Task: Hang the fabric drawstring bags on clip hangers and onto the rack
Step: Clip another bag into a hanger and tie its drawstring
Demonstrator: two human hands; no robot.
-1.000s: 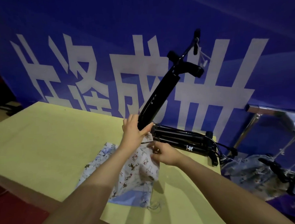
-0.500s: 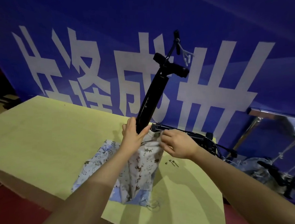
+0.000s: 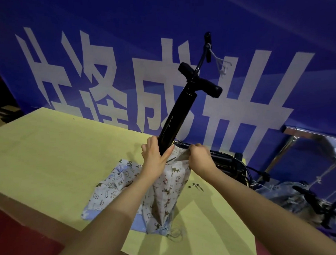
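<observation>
Printed cotton bag (image 3: pixel 169 187), cat pattern, stands raised over the yellow table (image 3: pixel 49 151), its mouth held up around the lower end of a black hanger (image 3: pixel 177 115) that tilts up toward the blue banner (image 3: pixel 255 36). Left hand (image 3: pixel 157 158) grips hanger and bag rim together; right hand (image 3: pixel 200 157), just beside it, pinches the rim. More patterned bags (image 3: pixel 112 185) lie flat on the table left of the raised bag; small metal clips (image 3: pixel 196 186) lie to its right.

bag (image 3: pixel 170 187) upright on table (image 3: pixel 49 151) | flat bags (image 3: pixel 112 185) left of it | banner (image 3: pixel 178 21) behind table
</observation>
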